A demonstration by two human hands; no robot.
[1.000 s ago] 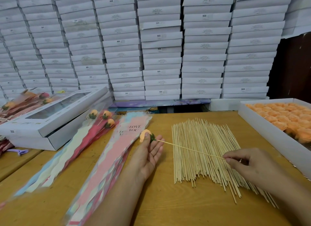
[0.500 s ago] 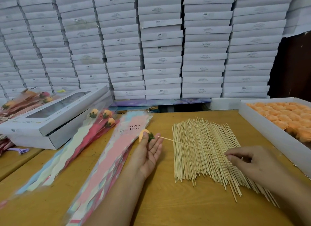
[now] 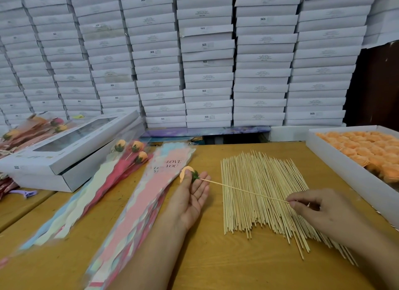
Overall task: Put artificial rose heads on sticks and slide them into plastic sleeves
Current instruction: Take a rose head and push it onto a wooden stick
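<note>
The top plastic sleeve (image 3: 160,175) on the pile reads "LOVE YOU" in dark letters, with the same words partly showing on the sleeve beneath. Several stacked white boxes (image 3: 207,52) carry "SGS" on their front edges; their other small print is too blurred to read.

Even, fairly bright overhead light fills the scene, with soft, faint shadows under the left hand (image 3: 190,200) and the spread of sticks (image 3: 263,194). The stack of plastic sleeves (image 3: 138,207) left of that hand smears with blur toward the bottom edge. The wall of white boxes (image 3: 207,56) bows outward from wide-angle distortion.
</note>
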